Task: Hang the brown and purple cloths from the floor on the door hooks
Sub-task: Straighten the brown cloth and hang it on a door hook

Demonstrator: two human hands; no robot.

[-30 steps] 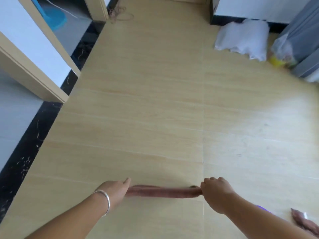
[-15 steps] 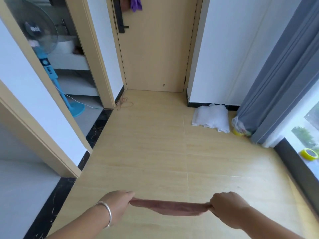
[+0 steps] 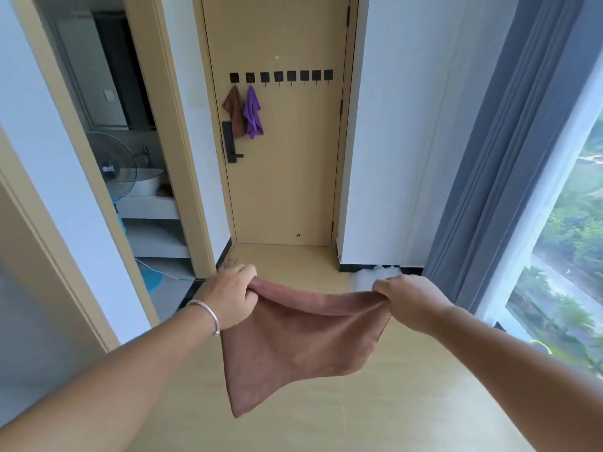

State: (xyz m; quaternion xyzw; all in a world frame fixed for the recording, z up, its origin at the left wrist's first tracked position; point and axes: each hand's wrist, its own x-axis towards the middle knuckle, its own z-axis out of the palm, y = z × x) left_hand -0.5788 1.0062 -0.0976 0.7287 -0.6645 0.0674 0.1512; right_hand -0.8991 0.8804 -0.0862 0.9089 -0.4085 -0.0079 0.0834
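Lifted off the floor, the soft brown cloth [image 3: 303, 347] now hangs spread between left hand [image 3: 228, 298] and right hand [image 3: 412, 300], fingers pinching its top corners, ready for the black door hooks [image 3: 281, 76].

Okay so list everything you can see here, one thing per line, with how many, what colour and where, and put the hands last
door: 1, light wood, straight ahead, closed
hooks: 8, black, in a row across the door
hanging cloths: 2, brown cloth on the first hook from the left, purple cloth on the second
door handle: 1, black, on the door's left edge
fan: 1, blue base, in the room on the left
basin: 1, white, behind the fan
white cloth: 1, on the floor by the right wall
curtain: 1, grey-blue, beside the window on the right
held cloth: 1, brown, hanging between both hands
bracelet: 1, silver, left wrist
left hand: grips the held cloth's left corner
right hand: grips its right corner
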